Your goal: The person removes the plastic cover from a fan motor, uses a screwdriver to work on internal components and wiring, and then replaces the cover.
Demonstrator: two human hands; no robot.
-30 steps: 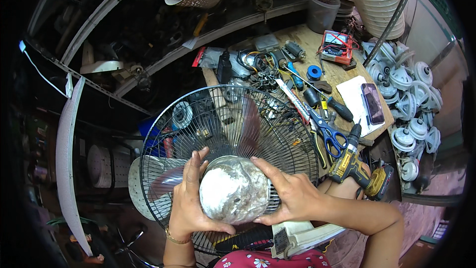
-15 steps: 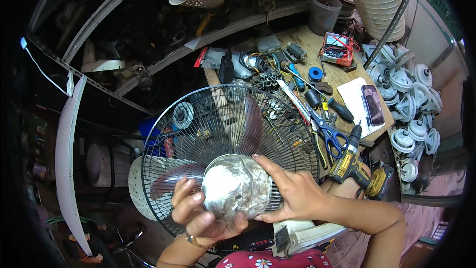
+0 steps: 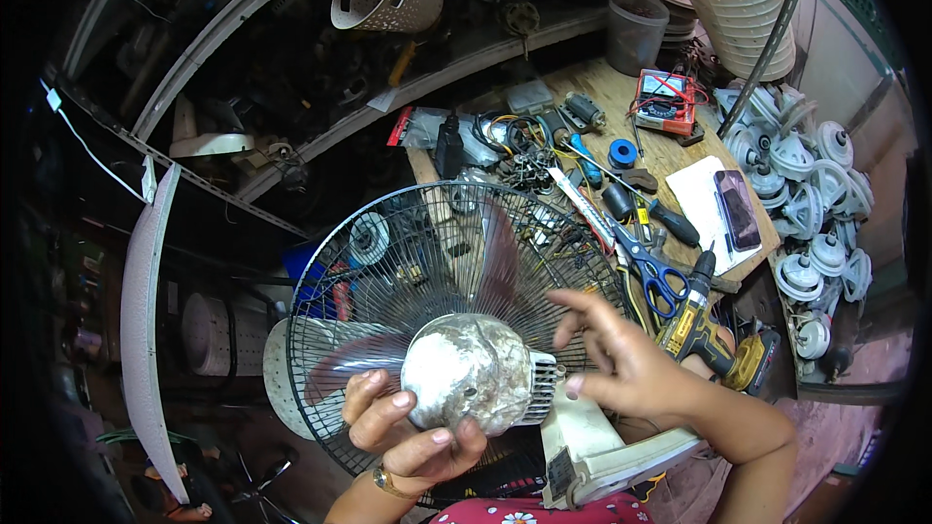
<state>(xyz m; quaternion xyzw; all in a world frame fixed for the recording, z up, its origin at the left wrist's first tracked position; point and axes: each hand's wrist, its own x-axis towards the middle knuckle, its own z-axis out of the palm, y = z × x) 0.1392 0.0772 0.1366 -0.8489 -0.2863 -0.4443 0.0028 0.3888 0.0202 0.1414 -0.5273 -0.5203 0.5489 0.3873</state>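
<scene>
A dirty white fan motor housing (image 3: 466,369), with a slotted vent at its right end, sits behind a round black wire fan guard (image 3: 388,233). Dark reddish blades (image 3: 500,257) show through the wires. My left hand (image 3: 413,432) wraps round the lower left of the housing, thumb and fingers against it. Just right of the vent hangs my right hand (image 3: 616,354), apart from the housing, its fingers spread and holding nothing. Under my right forearm lies the fan's off-white neck and base part (image 3: 607,456).
A wooden bench (image 3: 699,141) beyond the fan bears blue-handled scissors (image 3: 655,272), a screwdriver (image 3: 675,223), a red multimeter (image 3: 667,102) and a phone (image 3: 738,212). A yellow cordless drill (image 3: 694,325) lies at its near edge. Several whitish motor parts (image 3: 801,204) are piled at right.
My right hand has let go of the housing's right side and moved right, its fingers opening. My left hand keeps its hold. The whole view has shifted slightly.
</scene>
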